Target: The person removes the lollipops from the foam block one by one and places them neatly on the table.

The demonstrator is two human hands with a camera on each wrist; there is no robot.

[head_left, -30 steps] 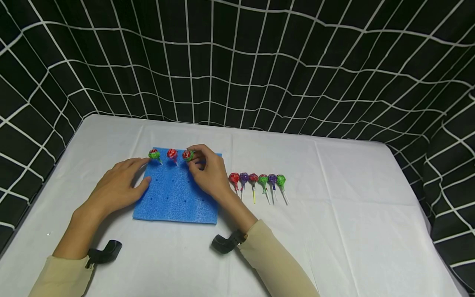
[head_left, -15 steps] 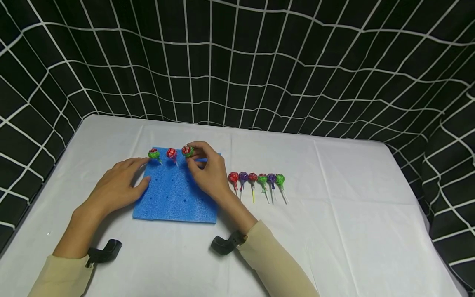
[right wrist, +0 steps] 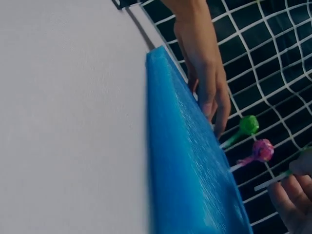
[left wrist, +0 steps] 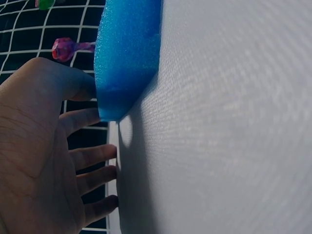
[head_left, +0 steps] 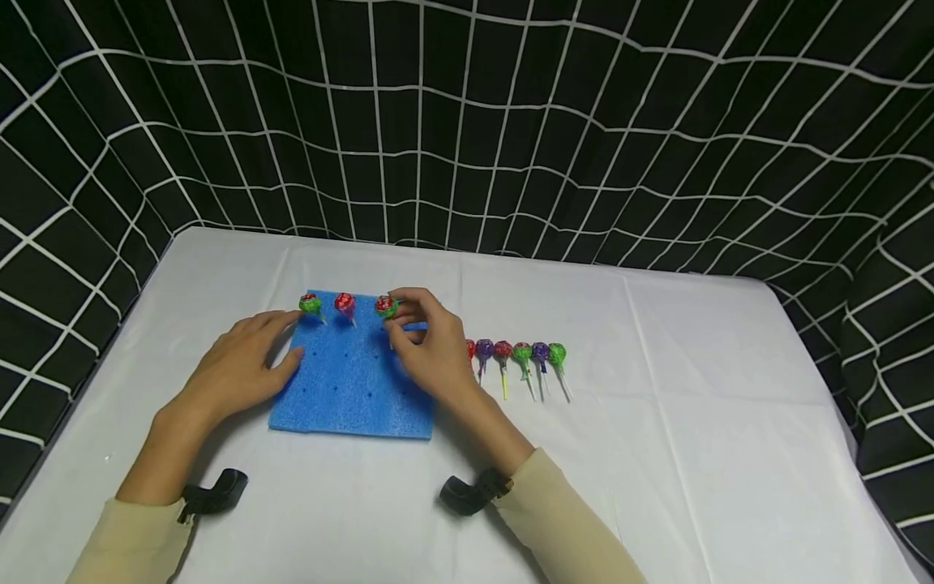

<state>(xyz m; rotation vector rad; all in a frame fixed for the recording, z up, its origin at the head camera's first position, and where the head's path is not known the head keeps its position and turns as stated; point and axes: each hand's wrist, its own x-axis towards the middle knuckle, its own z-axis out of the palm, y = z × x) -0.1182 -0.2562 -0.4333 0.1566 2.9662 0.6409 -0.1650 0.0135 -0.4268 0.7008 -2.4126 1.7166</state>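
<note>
While left hand [head_left: 241, 369] steadies foam [head_left: 350, 389], right hand [head_left: 430, 349] pinches lollipop [head_left: 386, 307]

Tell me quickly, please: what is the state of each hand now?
Left hand: open, fingers resting on the blue foam block.
Right hand: pinching the red-and-green wrapped lollipop over the block.

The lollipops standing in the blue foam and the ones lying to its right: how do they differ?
The lollipops in the blue foam block stand upright along its far edge, sticks pushed in; the row of loose lollipops lies flat on the white tablecloth. The standing ones number three, spaced apart; the loose row is longer and packed close. The right hand pinches the third standing lollipop; nothing touches the loose ones. All are wrapped.
</note>
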